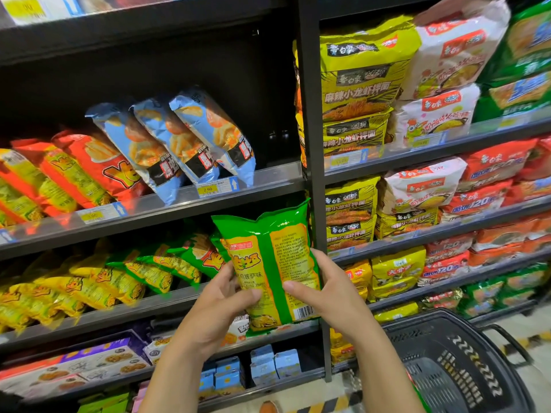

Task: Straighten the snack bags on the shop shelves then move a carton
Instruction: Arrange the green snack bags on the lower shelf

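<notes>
Both hands, the left hand [220, 296] and right hand [320, 289], grip a green snack bag [268, 263] near the middle shelf [167, 302]. Squeezing hard may crush the chips, or pushing it in may topple the neighbor bags [167, 266].

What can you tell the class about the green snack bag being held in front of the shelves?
The green snack bag is glossy, crinkled plastic, puffed with air, showing orange-yellow panels of print and a barcode near its bottom right corner. It stands roughly upright, its crimped top leaning slightly left, in front of the shelf holding similar green bags. The left hand grips its lower left edge, the right hand its lower right, fingers across the printed face.
</notes>
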Tool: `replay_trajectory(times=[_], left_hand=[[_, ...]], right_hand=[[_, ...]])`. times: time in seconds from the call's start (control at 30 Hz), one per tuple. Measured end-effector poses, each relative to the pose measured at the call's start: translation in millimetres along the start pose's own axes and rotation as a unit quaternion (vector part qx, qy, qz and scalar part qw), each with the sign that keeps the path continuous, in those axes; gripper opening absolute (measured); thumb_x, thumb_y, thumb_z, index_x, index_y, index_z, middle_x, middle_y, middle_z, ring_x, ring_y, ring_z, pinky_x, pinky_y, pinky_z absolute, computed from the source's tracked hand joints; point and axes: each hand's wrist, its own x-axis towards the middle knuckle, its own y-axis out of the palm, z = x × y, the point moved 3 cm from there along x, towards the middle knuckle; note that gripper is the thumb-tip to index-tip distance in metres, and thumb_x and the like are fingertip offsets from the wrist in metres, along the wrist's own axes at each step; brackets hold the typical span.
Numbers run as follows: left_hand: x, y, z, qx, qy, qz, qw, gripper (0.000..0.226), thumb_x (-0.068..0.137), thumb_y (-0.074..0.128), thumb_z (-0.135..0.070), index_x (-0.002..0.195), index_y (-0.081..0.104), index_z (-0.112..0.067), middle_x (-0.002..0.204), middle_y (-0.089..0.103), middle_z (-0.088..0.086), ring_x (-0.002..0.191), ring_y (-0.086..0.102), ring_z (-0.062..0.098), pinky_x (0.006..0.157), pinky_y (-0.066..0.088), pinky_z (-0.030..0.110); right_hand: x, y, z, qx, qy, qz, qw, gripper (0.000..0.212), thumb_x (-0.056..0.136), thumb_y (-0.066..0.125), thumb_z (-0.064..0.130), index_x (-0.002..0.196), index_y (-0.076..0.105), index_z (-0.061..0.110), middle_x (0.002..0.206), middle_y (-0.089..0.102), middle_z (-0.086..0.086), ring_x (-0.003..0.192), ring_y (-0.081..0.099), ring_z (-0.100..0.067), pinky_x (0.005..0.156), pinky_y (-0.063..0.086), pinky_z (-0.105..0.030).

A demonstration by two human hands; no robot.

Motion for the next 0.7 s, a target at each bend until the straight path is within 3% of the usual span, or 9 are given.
replay_trajectory(times=[0.07,0.13,0.2,0.3,0.37,0.47,0.7], left_hand=[[7.2,-6.8,0.4,0.023,0.001,-0.001,1.000,0.059,0.082,0.083,-0.007,0.130,0.056,-0.030,0.121,0.077,-0.011,0.114,0.071,0.004,0.086,0.058,0.022],[15.8,-14.5,3.1,0.040,-0.011,-0.014,0.999,0.056,0.086,0.080,0.004,0.124,0.058,-0.031,0.112,0.078,-0.019,0.112,0.071,0.001,0.080,0.057,0.015],[27.1,-24.7,6.7,0.053,-0.028,-0.043,0.997,0.051,0.088,0.079,0.002,0.126,0.062,-0.027,0.116,0.078,-0.011,0.114,0.072,0.011,0.080,0.058,0.019],[45.5,-42.7,14.0,0.055,-0.054,-0.089,0.993,0.046,0.088,0.079,0.001,0.126,0.066,-0.021,0.117,0.079,0.000,0.111,0.074,0.019,0.085,0.057,0.030],[57.9,-54.3,20.3,0.051,-0.071,-0.112,0.990,0.046,0.087,0.079,0.002,0.126,0.067,-0.021,0.117,0.079,0.000,0.110,0.074,0.019,0.088,0.056,0.032],[79.1,-67.5,31.8,0.039,-0.093,-0.144,0.984,0.043,0.087,0.081,0.001,0.121,0.068,-0.021,0.113,0.080,-0.001,0.104,0.076,0.016,0.088,0.056,0.035],[136.1,-82.6,50.3,0.030,-0.080,-0.228,0.970,0.037,0.087,0.083,-0.003,0.117,0.066,-0.017,0.106,0.081,0.000,0.093,0.078,0.013,0.076,0.058,0.030]], right_hand=[[7.9,0.8,-5.1,0.004,0.012,0.010,1.000,0.047,0.091,0.080,0.031,0.131,0.058,0.044,0.123,0.073,0.018,0.115,0.069,-0.003,0.099,0.055,-0.034],[18.8,3.5,-13.7,-0.003,0.020,0.017,1.000,0.053,0.090,0.082,0.035,0.136,0.057,0.044,0.128,0.071,0.017,0.119,0.067,-0.006,0.104,0.054,-0.042],[31.3,8.7,-25.1,-0.005,0.035,0.023,0.999,0.065,0.087,0.083,0.042,0.145,0.052,0.042,0.132,0.069,0.019,0.125,0.063,-0.005,0.109,0.051,-0.045],[51.3,15.7,-41.7,-0.006,0.057,0.014,0.998,0.075,0.086,0.081,0.051,0.150,0.042,0.043,0.138,0.056,0.031,0.133,0.052,0.001,0.112,0.046,-0.033],[65.5,20.2,-52.4,-0.009,0.066,-0.006,0.998,0.084,0.082,0.077,0.060,0.154,0.036,0.043,0.147,0.049,0.024,0.135,0.050,-0.004,0.112,0.046,-0.033],[88.6,25.1,-72.8,-0.011,0.084,-0.065,0.994,0.098,0.078,0.075,0.065,0.160,0.032,0.031,0.159,0.046,0.007,0.140,0.048,-0.012,0.118,0.043,-0.046],[138.0,44.4,-109.7,-0.057,0.122,-0.156,0.979,0.100,0.089,0.073,0.057,0.166,0.017,0.025,0.170,0.028,0.002,0.155,0.030,-0.020,0.122,0.035,-0.044]])
